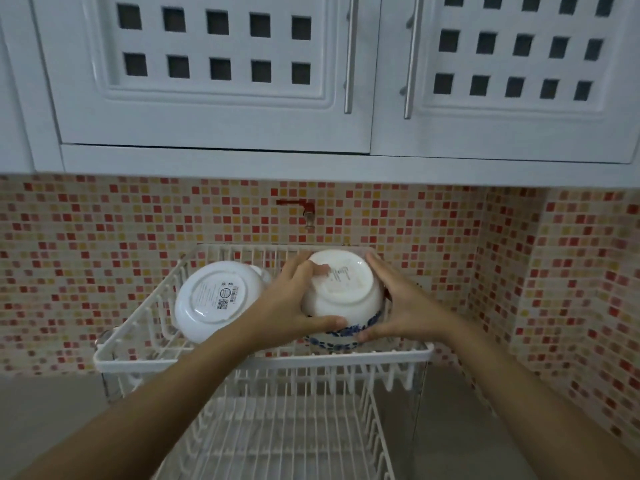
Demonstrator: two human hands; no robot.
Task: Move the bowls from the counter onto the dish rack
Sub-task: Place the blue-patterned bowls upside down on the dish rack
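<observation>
- Our left hand (294, 299) and right hand (403, 303) together form the grip: both are clasped on one blue-patterned bowl (341, 292), one hand on each flank, thumbs toward us and fingers curled over the far side.
- We hold it upside down, base tilted up toward us, presumably so it can drain and lean once set down; the blue floral band near its rim faces down toward the dish rack (346, 355).
- Taking it from both sides keeps the smooth, rounded wall from slipping and lets us steer the tilt as it meets the wires.
- The bowl sits over the right part of the rack's upper tier; we cannot tell whether its rim already touches the wires or hangs just above them.
- Just left of it in the same tier, a plain white bowl (216, 299) already rests inverted and leaning, its labelled base facing us. Another white rim seems to peek out behind it, though too little shows to be sure.
- Placing ours beside that one, at a similar slant, would keep the two from knocking together.
- The lower tier of the rack, below and nearer to us, holds nothing we can see.
- The rack stands on the grey counter (52, 410) against the mosaic-tiled wall (104, 237), under the white cupboards (214, 98).
- We judge this step nearly finished: seat the rim, then let go.
</observation>
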